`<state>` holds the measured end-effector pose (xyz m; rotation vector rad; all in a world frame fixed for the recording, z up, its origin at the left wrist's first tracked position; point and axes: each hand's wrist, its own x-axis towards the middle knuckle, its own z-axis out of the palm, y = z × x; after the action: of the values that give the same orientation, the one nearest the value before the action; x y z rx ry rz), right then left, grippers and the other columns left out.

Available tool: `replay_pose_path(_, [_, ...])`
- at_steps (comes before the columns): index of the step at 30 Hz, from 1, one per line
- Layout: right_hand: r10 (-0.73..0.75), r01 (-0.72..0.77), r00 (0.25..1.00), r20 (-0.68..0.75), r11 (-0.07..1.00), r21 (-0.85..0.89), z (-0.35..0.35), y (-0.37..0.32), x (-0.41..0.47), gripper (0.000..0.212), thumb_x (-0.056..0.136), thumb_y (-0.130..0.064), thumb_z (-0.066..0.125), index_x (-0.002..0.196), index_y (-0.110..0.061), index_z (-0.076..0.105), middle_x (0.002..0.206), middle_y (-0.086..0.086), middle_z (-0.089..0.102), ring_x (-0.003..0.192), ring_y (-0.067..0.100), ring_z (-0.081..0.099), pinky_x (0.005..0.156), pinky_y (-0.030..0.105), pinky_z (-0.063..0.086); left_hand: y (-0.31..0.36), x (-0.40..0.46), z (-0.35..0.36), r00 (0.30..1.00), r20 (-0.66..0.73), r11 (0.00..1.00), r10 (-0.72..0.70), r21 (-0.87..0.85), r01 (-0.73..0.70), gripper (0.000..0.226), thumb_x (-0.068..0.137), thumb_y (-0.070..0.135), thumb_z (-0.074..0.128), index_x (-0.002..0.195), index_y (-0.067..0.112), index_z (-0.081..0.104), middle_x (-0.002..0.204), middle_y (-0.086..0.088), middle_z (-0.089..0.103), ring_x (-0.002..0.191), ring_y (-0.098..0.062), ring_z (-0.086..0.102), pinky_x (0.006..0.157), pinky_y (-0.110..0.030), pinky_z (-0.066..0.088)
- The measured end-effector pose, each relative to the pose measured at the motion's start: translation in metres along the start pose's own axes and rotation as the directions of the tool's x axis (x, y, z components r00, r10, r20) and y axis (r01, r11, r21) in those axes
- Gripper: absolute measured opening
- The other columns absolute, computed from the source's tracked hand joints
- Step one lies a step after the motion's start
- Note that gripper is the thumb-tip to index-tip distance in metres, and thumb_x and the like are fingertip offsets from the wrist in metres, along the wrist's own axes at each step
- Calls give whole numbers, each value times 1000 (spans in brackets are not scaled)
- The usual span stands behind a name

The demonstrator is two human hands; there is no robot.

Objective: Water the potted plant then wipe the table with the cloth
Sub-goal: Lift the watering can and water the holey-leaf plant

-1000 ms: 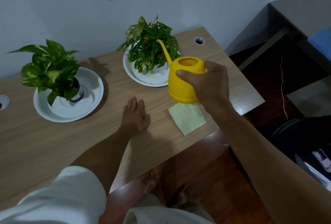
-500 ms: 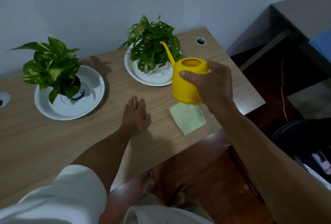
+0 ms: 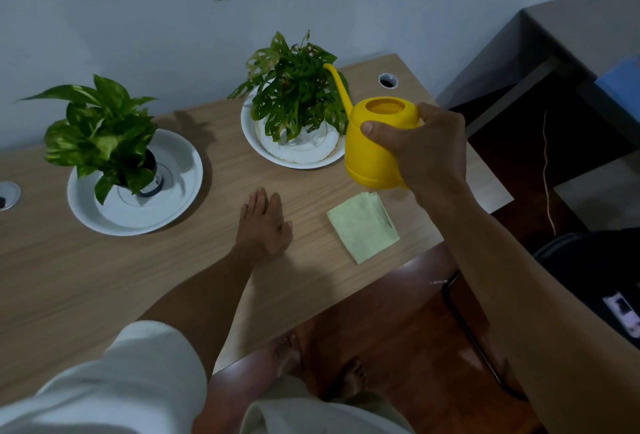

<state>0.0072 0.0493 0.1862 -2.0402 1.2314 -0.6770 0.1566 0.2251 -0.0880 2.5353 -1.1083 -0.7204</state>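
My right hand [image 3: 424, 149] grips a yellow watering can [image 3: 372, 142] held above the table, its thin spout reaching up-left into the leaves of a potted plant with holed leaves [image 3: 294, 94]. That plant stands in a white dish [image 3: 298, 156] at the back of the wooden table [image 3: 86, 277]. A folded pale green cloth [image 3: 362, 225] lies flat near the table's front edge, just below the can. My left hand [image 3: 263, 222] rests palm down on the table, fingers together, left of the cloth.
A second potted plant with broad leaves [image 3: 100, 132] stands in a white dish [image 3: 173, 198] at the left. Cable holes [image 3: 388, 80] sit at the table's back corners. A grey desk [image 3: 571, 35] and a dark chair [image 3: 588, 277] are to the right.
The watering can and my right hand have shifted slightly right and the can sits a bit more level. My left hand has stayed on the table.
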Motion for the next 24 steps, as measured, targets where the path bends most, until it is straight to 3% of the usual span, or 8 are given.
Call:
replay_pose_path(2, [-10, 10, 1000, 0, 1000, -4, 0, -3, 2, 48, 66, -60, 86, 86, -20, 69, 85, -4, 67, 76, 12, 63, 70, 31, 53, -1, 0, 0, 1000, 11, 1000, 2, 6, -3, 84, 95, 57, 36, 164, 16, 11, 172, -21, -5, 159, -39, -8, 127, -53, 2])
replay_pose_path(6, [-50, 50, 999, 16, 999, 18, -1, -11, 3, 36, 70, -54, 88, 70, -32, 59, 73, -17, 60, 66, -2, 57, 62, 22, 46, 1, 3, -3, 999, 38, 1000, -16, 11, 15, 81, 101, 53, 41, 165, 18, 6, 172, -18, -11, 159, -35, -14, 128, -50, -2])
replay_pose_path(8, [-62, 61, 998, 21, 998, 26, -1, -14, 4, 35, 71, -54, 88, 73, -32, 60, 73, -19, 60, 67, -3, 57, 59, 19, 43, 1, 3, -3, 999, 40, 1000, -13, 10, 13, 81, 102, 53, 41, 166, 19, 5, 172, -17, -12, 159, -34, -14, 129, -49, -2])
replay_pose_path(11, [-79, 78, 997, 18, 996, 31, 1, -16, 5, 37, 71, -55, 87, 85, -28, 66, 80, -13, 64, 70, -2, 58, 63, 22, 48, -1, 3, -1, 999, 41, 1000, -12, 16, 11, 80, 102, 54, 39, 166, 18, 5, 172, -17, -11, 159, -34, -14, 129, -49, -2])
replay_pose_path(24, [-51, 50, 996, 70, 999, 4, 0, -20, -1, 51, 68, -56, 89, 89, -12, 75, 85, 3, 72, 66, 2, 59, 56, 20, 44, -2, -1, 2, 1000, -7, 1000, -2, -8, 2, 79, 103, 52, 41, 165, 17, 8, 172, -18, -8, 160, -34, -12, 128, -49, -2])
